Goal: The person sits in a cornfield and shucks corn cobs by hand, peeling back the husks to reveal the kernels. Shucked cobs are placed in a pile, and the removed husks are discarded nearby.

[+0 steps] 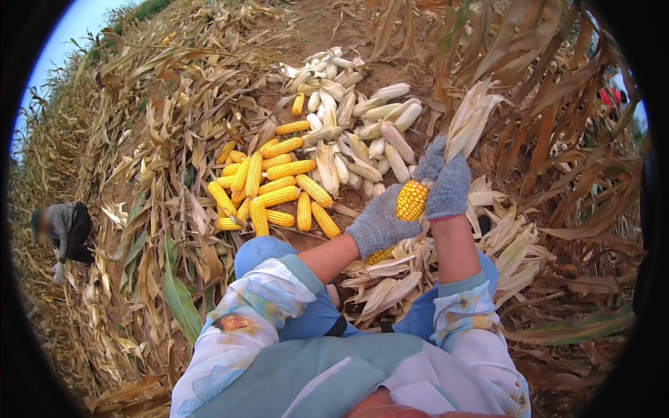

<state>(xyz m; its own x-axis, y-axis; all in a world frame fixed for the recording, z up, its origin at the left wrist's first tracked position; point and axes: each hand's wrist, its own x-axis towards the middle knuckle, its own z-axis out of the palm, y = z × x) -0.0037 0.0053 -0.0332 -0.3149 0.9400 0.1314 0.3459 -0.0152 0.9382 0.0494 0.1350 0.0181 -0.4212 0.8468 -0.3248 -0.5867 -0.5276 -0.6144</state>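
My left hand (379, 219), in a grey knit glove, wraps around a yellow corn ear (411, 200). Its kernels are bare on the side facing up, and more yellow kernels show below the palm. Against the ear's far end, my right hand (448, 183), gloved alike, grips pale dry husk leaves (472, 121) that stick up past the fingers. The ear's end is partly hidden by the right-hand fingers. Beneath both hands, between my knees, lies a heap of stripped husks (392, 292).
Ahead to the left lies a pile of bare corn ears (277, 170). Beside it are ears in pale husk (360, 125). Dry corn stalks (538, 104) stand on the right; flattened stalks (172, 120) cover the left. A person (68, 230) bends down at far left.
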